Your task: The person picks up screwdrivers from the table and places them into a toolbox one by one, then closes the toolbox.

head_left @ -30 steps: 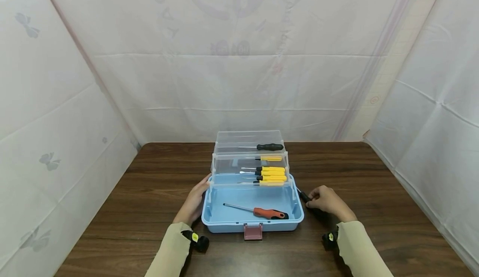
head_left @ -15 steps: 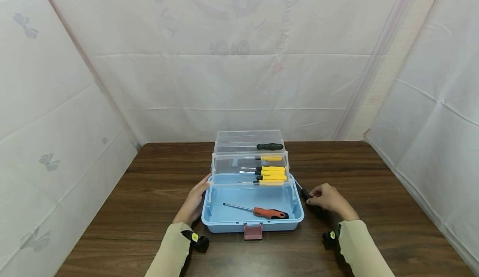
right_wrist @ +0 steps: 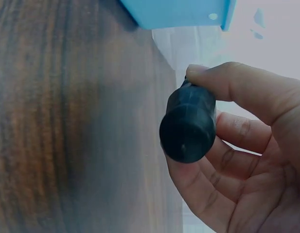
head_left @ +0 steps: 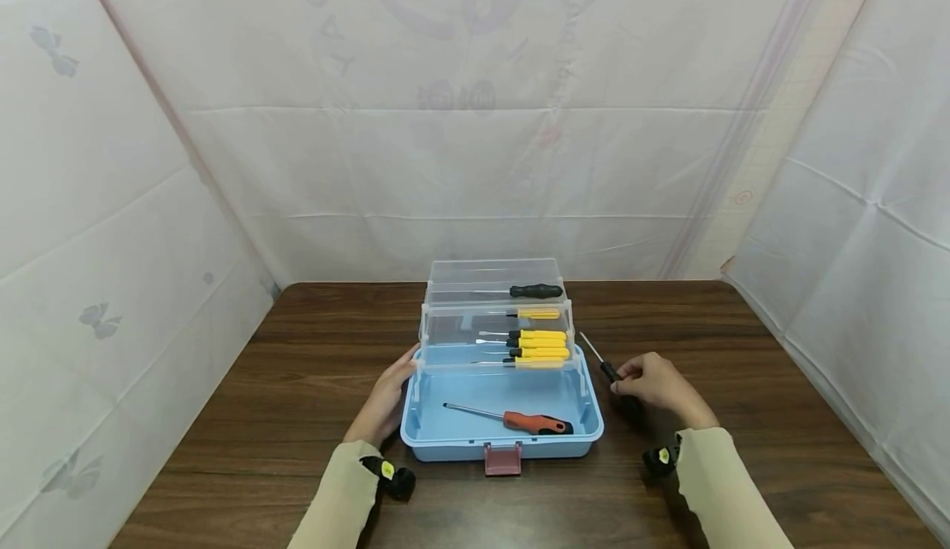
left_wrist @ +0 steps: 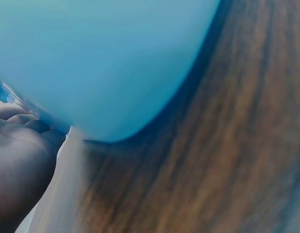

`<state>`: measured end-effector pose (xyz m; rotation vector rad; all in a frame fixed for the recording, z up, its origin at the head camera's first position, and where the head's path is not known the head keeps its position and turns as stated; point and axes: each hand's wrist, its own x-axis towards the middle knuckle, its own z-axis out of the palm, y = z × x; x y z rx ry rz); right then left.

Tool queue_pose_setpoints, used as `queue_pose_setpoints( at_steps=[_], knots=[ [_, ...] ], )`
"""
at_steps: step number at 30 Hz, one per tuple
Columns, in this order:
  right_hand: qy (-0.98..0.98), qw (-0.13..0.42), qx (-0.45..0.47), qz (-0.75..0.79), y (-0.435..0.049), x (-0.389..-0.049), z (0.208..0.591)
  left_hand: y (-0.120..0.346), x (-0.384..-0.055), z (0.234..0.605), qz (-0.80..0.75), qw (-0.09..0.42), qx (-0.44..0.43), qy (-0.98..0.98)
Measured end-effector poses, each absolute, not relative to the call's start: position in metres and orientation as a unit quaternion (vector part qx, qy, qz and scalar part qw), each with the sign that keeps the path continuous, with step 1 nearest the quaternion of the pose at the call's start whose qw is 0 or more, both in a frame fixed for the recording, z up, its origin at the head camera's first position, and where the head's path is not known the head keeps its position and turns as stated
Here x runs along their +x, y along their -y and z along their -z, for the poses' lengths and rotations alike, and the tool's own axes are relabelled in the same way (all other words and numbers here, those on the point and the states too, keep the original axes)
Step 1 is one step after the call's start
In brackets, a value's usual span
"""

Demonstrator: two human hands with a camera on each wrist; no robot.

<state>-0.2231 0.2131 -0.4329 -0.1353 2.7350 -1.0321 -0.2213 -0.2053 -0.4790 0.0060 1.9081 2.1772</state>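
1. The right hand [head_left: 656,388] is gripping a black-handled screwdriver [head_left: 604,366] by its handle, just right of the blue toolbox [head_left: 501,442].
2. The screwdriver's shaft is pointing up, away and leftward, toward the box's raised clear trays [head_left: 496,312].
3. The left hand [head_left: 387,396] is resting with relaxed fingers against the box's left wall, holding nothing.

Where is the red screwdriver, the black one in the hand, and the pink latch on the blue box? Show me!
red screwdriver [head_left: 536,424]: head view, on its red handle.
black screwdriver [right_wrist: 188,121]: right wrist view, on the butt end of its handle.
pink latch [head_left: 501,458]: head view, on the middle of its front.
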Motion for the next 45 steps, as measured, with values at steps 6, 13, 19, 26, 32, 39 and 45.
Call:
queue_pose_setpoints(
  at_steps=[6, 13, 19, 26, 32, 39, 45],
  knots=[
    [-0.932, 0.1, -0.05, 0.345, -0.214, -0.224, 0.425, 0.205, -0.222, 0.48, -0.747, 0.122, 0.004, -0.653],
    [-0.932, 0.095, -0.051, 0.345, -0.214, -0.227, 0.416, 0.205, -0.222, 0.479, -0.748, 0.12, 0.0, -0.653],
    [-0.932, 0.095, -0.06, 0.344, -0.214, -0.23, 0.408, 0.205, -0.221, 0.478, -0.752, 0.121, 0.006, -0.649],
    [-0.932, 0.094, -0.06, 0.344, -0.216, -0.236, 0.4, 0.205, -0.221, 0.478, -0.751, 0.123, 0.007, -0.649],
    [-0.929, 0.093, -0.071, 0.352, -0.217, -0.239, 0.393, 0.205, -0.221, 0.479, -0.747, 0.123, 0.002, -0.653],
    [-0.926, 0.085, -0.079, 0.359, -0.216, -0.244, 0.383, 0.205, -0.222, 0.479, -0.746, 0.121, -0.001, -0.655],
    [-0.931, 0.077, -0.097, 0.343, -0.213, -0.247, 0.376, 0.205, -0.222, 0.478, -0.743, 0.125, 0.001, -0.657]
  ],
)
